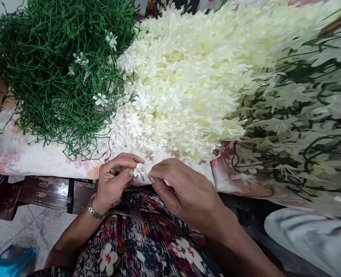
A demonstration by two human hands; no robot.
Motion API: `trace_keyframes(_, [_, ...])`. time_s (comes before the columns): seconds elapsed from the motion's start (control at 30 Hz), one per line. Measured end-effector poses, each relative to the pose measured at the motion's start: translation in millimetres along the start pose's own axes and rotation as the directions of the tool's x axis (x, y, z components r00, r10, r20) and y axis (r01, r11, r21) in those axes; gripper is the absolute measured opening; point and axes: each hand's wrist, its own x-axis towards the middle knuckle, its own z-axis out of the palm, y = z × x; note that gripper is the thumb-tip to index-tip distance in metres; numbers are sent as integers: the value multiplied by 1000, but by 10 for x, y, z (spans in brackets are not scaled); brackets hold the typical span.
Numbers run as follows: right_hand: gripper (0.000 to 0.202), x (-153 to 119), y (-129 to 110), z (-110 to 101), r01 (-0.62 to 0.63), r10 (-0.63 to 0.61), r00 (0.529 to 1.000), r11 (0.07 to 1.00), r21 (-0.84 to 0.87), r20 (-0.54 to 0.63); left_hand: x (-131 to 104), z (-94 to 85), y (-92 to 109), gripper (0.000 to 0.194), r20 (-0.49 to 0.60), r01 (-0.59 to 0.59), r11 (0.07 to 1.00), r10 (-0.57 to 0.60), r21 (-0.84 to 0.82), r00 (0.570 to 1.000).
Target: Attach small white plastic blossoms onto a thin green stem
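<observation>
My left hand (114, 182) pinches a thin green plastic stem (114, 168) between thumb and fingers, just above my lap. My right hand (184, 188) holds a small white artificial flower (139, 170) at its fingertips, pressed against the tip of the stem. Both hands meet at the front edge of the table. Straight behind them lies a big heap of loose cream-white petals (188, 80). A tangled pile of bare green stems (57, 65) sits at the back left, with a few flowers stuck on it.
A floral cloth (29, 157) covers the low table. Finished sprays of white flowers on green stems (303, 115) are piled at the right. White sleeve or fabric (311, 238) lies at lower right. A blue bag (9, 261) is on the floor at left.
</observation>
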Motion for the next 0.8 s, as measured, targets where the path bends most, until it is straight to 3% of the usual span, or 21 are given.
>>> trace_keyframes(0.23, [10, 19, -7, 19, 39, -37, 998, 998, -42, 41, -4, -47, 37, 10, 84, -256, 907, 242, 335, 967])
trace_keyframes(0.53, [12, -1, 35, 23, 71, -60, 986, 995, -66, 155, -9, -76, 102, 19, 270, -375, 709, 262, 597, 927])
trace_keyframes(0.67, [10, -6, 40, 53, 71, -65, 990, 997, -43, 127, -10, -67, 81, 16, 253, -346, 745, 242, 570, 937])
trace_keyframes(0.8, [12, -15, 50, 64, 30, -28, 999, 997, 66, -22, -15, -65, 36, 6, 87, -195, 905, 175, 377, 981])
